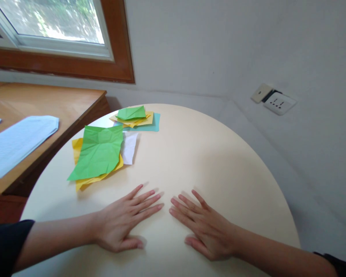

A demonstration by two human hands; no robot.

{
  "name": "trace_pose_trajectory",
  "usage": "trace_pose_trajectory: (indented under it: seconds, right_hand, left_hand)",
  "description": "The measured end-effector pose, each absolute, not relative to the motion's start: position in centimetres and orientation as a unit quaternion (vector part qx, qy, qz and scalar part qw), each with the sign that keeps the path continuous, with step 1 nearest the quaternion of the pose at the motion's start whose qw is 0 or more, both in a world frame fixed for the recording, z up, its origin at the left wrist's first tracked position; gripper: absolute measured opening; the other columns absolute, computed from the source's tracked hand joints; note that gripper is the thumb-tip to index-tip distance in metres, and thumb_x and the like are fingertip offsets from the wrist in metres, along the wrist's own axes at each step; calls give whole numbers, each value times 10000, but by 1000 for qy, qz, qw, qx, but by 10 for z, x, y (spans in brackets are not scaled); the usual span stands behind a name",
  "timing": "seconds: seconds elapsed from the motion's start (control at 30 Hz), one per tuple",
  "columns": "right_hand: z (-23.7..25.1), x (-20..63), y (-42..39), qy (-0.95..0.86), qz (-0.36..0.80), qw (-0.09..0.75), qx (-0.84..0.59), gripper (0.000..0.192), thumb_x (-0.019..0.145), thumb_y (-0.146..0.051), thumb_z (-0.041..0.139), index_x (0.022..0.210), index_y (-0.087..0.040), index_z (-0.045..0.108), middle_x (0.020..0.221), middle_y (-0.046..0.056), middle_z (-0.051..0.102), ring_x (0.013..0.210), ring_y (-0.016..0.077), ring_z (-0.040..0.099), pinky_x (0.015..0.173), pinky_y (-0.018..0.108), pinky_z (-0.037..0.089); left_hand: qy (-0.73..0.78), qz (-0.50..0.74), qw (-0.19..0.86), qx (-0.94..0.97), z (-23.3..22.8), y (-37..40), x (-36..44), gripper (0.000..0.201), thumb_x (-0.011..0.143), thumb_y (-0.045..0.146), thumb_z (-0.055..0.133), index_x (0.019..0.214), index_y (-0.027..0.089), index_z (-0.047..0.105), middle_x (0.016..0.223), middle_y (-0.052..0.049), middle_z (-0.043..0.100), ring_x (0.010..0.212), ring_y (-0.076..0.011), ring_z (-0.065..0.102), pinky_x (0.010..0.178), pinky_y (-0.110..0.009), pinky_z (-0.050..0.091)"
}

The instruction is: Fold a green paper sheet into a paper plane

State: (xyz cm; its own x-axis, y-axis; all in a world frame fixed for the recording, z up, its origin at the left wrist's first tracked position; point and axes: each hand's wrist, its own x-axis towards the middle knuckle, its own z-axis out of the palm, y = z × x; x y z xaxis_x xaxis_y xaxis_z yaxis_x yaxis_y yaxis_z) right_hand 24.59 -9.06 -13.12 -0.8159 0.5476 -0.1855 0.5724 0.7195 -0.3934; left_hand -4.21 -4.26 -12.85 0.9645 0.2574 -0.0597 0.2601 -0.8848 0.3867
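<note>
My left hand lies flat, palm down, on a round cream table, fingers spread and holding nothing. My right hand lies flat beside it, fingertips almost meeting the left ones, also holding nothing. Just beyond my left hand sits a creased green paper sheet on top of yellow sheets, with a white sheet at its right edge. Farther back lies a second pile: a folded green paper on yellow paper and a teal sheet.
A wooden desk stands to the left with a printed white paper on it. A wood-framed window is above it. The white wall at the right carries a power socket.
</note>
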Motion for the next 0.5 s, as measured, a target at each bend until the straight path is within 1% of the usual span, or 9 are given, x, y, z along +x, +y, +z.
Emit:
trace_pose_trajectory:
  seconds: [0.27,0.5]
  right_hand:
    - [-128,243,-87,925,-241,37,291,657,864,-352,418,1436,-204,132,1498,101,171,1383,252,107,1113,488,2]
    - [-127,242,-86,924,-247,40,289,660,870,-358,403,1438,-183,116,1497,112,165,1384,251,101,1114,494,11]
  left_hand:
    - [130,-9,202,971,-129,-42,-43,773,852,530,384,1442,168,41,1490,-133,126,1372,-289,120,1102,-515,-2]
    - [127,-10,211,969,-129,-41,-43,765,852,517,397,1442,165,61,1485,-137,146,1366,-287,155,1108,-507,12]
